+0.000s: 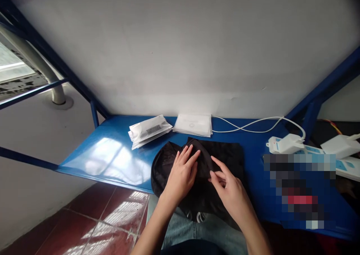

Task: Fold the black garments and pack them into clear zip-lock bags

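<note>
A piece of soft black cloth (230, 153), bunched and partly folded, lies at the front of the blue shelf and hangs over its edge towards my lap. My left hand (181, 172) rests on it, palm down, with the fingers stretched out and nothing gripped. At the fold's right side, my right hand (227, 185) pinches the cloth's edge between thumb and curled fingers, while its index finger points out along the fold. What kind of item the cloth is I cannot make out.
White flat packets (150, 131) and a second white stack (192, 125) lie behind the cloth. A white cable (242, 128) runs right to a charger (287, 144) on a power strip (348, 167). A blurred patch hides part of the right side. Blue metal bars (312, 97) frame the shelf (84, 161).
</note>
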Demonstrator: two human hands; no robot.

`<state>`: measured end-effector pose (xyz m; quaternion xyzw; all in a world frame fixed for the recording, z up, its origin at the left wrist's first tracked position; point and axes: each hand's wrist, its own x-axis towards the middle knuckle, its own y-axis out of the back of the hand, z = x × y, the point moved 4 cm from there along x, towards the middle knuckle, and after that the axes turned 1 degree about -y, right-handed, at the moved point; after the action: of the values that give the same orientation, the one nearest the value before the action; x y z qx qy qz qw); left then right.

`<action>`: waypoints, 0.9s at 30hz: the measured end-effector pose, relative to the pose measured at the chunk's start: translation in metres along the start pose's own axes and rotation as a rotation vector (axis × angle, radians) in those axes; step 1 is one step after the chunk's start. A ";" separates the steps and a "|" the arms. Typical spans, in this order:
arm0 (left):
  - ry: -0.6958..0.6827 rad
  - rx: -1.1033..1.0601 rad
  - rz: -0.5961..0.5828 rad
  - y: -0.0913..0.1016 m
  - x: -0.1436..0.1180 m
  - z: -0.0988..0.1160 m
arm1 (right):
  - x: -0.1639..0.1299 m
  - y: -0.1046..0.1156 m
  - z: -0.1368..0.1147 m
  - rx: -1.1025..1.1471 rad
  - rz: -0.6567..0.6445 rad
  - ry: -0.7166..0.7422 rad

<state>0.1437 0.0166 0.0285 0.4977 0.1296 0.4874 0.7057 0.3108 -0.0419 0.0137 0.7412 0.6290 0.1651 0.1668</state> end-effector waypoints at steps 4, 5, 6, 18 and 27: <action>-0.024 0.200 -0.100 -0.018 0.000 0.003 | -0.008 0.009 0.001 -0.264 0.035 0.027; -0.033 0.217 -0.107 -0.019 0.000 0.003 | -0.007 0.012 -0.006 -0.318 0.062 0.048; -0.039 0.226 -0.113 -0.020 0.000 0.003 | -0.005 0.015 -0.013 -0.346 0.090 0.075; 0.013 0.045 -0.018 -0.018 -0.005 -0.007 | 0.028 -0.017 -0.002 -0.484 0.066 0.134; 0.310 -0.310 0.350 0.005 -0.014 -0.035 | 0.025 -0.015 -0.003 -0.452 0.066 0.148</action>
<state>0.1107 0.0260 0.0114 0.3180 0.0722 0.6862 0.6503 0.3005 -0.0153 0.0104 0.6910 0.5620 0.3609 0.2765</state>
